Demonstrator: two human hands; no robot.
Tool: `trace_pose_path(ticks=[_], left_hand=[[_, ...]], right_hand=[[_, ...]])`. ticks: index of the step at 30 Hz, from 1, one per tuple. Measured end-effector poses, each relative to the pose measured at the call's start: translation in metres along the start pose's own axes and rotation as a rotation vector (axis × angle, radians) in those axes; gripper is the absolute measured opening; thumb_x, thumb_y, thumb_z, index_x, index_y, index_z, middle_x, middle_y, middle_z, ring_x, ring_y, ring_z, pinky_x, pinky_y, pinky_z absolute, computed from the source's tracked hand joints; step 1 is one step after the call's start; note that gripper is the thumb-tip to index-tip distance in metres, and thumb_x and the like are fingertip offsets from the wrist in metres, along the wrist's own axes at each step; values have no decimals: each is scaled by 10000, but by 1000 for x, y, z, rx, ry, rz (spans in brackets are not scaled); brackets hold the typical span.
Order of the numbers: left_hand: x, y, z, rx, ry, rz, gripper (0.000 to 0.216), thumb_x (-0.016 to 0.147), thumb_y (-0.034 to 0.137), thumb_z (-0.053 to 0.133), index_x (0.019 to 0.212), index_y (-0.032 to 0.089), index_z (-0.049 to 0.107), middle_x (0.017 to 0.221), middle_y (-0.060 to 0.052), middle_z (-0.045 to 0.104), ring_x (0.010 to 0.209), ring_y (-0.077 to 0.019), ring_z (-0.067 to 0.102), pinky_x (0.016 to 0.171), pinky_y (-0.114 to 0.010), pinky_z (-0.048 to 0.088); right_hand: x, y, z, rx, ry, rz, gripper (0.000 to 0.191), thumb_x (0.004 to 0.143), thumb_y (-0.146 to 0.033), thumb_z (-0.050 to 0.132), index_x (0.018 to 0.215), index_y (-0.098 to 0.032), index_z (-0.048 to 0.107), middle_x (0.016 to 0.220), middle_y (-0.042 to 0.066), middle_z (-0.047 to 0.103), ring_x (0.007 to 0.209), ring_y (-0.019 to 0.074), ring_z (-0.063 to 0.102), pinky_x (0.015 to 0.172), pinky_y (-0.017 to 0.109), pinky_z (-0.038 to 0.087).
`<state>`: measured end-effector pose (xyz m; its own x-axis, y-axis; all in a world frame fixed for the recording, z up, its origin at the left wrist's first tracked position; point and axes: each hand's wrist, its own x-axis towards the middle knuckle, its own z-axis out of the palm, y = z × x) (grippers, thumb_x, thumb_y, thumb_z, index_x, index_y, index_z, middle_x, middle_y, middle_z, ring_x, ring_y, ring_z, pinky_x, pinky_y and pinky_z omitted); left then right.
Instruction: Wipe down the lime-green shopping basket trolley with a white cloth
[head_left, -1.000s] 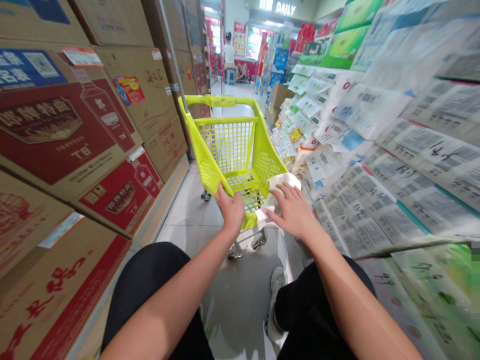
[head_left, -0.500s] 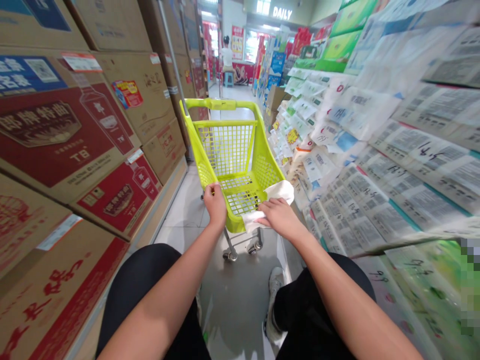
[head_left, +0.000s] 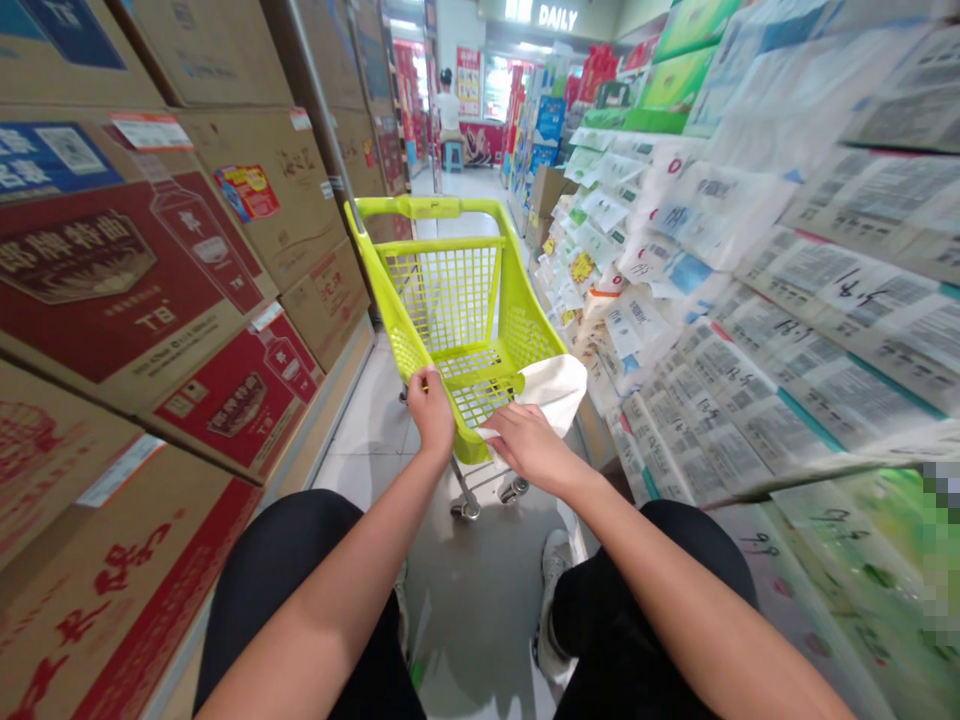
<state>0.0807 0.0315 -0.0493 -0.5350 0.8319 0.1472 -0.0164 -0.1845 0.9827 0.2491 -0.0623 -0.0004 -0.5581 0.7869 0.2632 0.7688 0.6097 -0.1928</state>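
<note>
A small lime-green shopping cart [head_left: 450, 290] stands in a narrow aisle in front of me, empty inside. My left hand [head_left: 433, 408] is closed on the cart's near left rim. My right hand [head_left: 525, 443] is closed on a white cloth [head_left: 553, 388] that drapes over the near right corner of the cart. My legs in black shorts and one shoe show below.
Stacked brown and red cardboard boxes [head_left: 157, 270] wall the left side. Shelves of white packaged goods [head_left: 720, 290] line the right. A grey tiled floor [head_left: 465, 590] runs ahead to a person [head_left: 448, 105] standing far down the aisle.
My right hand has gone from open over the cloth to closed on it. The cart and both hands have shifted slightly to the left.
</note>
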Motion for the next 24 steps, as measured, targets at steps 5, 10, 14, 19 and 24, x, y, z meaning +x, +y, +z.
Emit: trace_pose_path(ticks=[5, 10, 14, 19, 24], left_hand=[[0, -1, 1, 18, 57, -44, 204, 956, 408, 556, 888, 219, 517, 885, -12, 609, 886, -183, 610, 887, -331, 488], [-3, 2, 0, 23, 43, -55, 203, 965, 390, 565, 892, 228, 466, 887, -7, 579, 867, -180, 598, 858, -333, 479], [-5, 6, -3, 73, 15, -18, 198, 988, 372, 533, 874, 237, 442, 879, -2, 572, 866, -183, 586, 850, -334, 466], [-6, 8, -8, 134, -122, 34, 200, 981, 383, 560, 888, 238, 457, 851, 6, 570, 840, -194, 588, 840, -341, 458], [-10, 18, -10, 116, -287, -57, 195, 925, 338, 642, 867, 221, 498, 825, 12, 574, 807, -179, 587, 823, -325, 464]], right_hand=[[5, -1, 4, -12, 14, -39, 160, 1050, -251, 571, 1152, -167, 660, 1066, 84, 725, 1019, 236, 616, 861, 348, 385], [8, -6, 7, -52, 23, -107, 207, 1085, -306, 508, 1117, -170, 661, 1040, 87, 726, 992, 231, 615, 841, 346, 387], [12, -13, 10, -124, 40, -44, 215, 1075, -345, 532, 1062, -172, 660, 1007, 85, 724, 972, 239, 612, 848, 349, 366], [9, 5, -2, -128, -12, -119, 273, 1066, -429, 533, 1017, -200, 673, 1004, 68, 741, 1003, 238, 620, 962, 363, 348], [-4, 31, -20, -29, -106, -112, 333, 1078, -460, 482, 928, -224, 662, 932, 39, 727, 988, 230, 632, 1068, 399, 335]])
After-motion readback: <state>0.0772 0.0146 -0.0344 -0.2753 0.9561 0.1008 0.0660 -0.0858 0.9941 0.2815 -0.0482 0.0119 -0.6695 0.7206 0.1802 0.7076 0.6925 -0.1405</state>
